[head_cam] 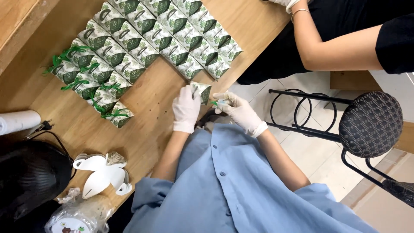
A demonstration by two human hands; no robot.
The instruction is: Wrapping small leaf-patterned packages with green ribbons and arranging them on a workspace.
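My left hand (186, 108), in a white glove, grips a small leaf-printed paper gift box (202, 91) at the wooden table's edge. My right hand (236, 108), also gloved, pinches a green ribbon (214, 102) coming off that box. On the table (151, 103) lie several rows of the same folded boxes (159, 34). To the left, several more boxes tied with green ribbon (92, 82) form a diagonal line.
Flat unfolded white box blanks (101, 172) lie near the table's front edge, beside a plastic-wrapped roll (77, 218) and a black rounded object with a cable (30, 172). Another person's arm (332, 49) reaches in at top right. A black stool (368, 123) stands on the tiled floor.
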